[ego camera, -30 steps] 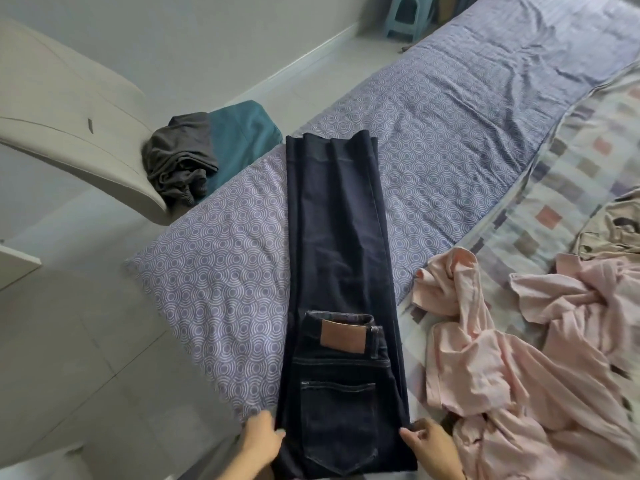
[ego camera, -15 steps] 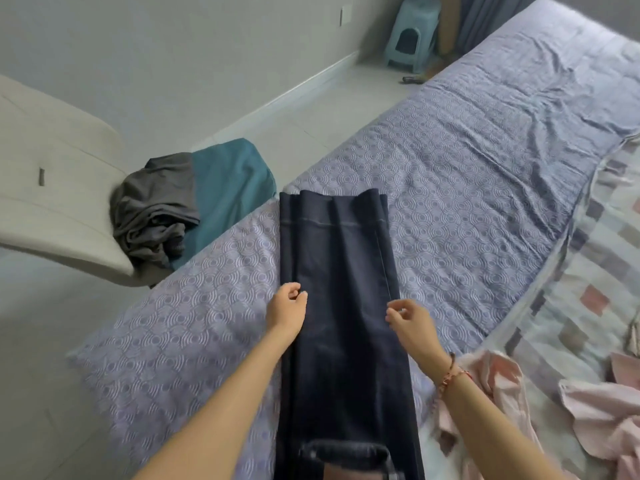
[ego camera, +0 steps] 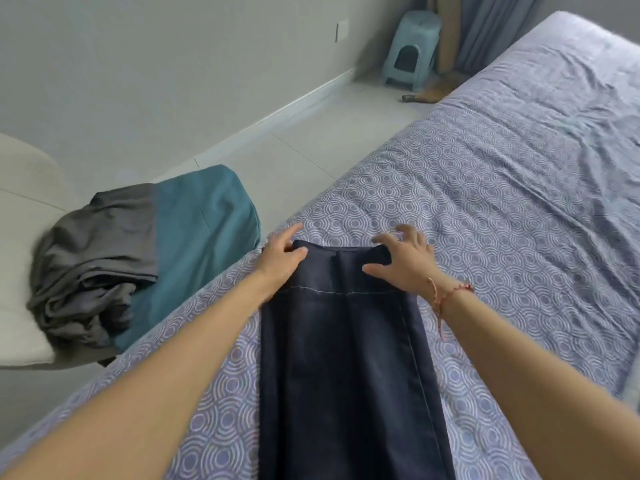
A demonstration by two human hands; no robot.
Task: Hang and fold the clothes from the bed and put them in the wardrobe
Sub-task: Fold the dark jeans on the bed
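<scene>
Jeans (ego camera: 346, 358), dark, laid lengthwise on the bed (ego camera: 502, 202), legs stacked. Head view: my left hand (ego camera: 282, 254) pinches the hem's left corner; my right hand (ego camera: 403, 259), fingers spread, presses the right corner. Step: folding. Next, I judge: grip both corners, carry hem toward waistband.

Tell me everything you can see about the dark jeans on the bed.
The dark jeans are deep navy denim, folded lengthwise into one long strip with pale stitching along the hem and right seam. They lie flat on the purple patterned bedspread, hem end away from the camera; the waist is out of view. The left hand and right hand rest on the hem corners, fingers spread.
</scene>
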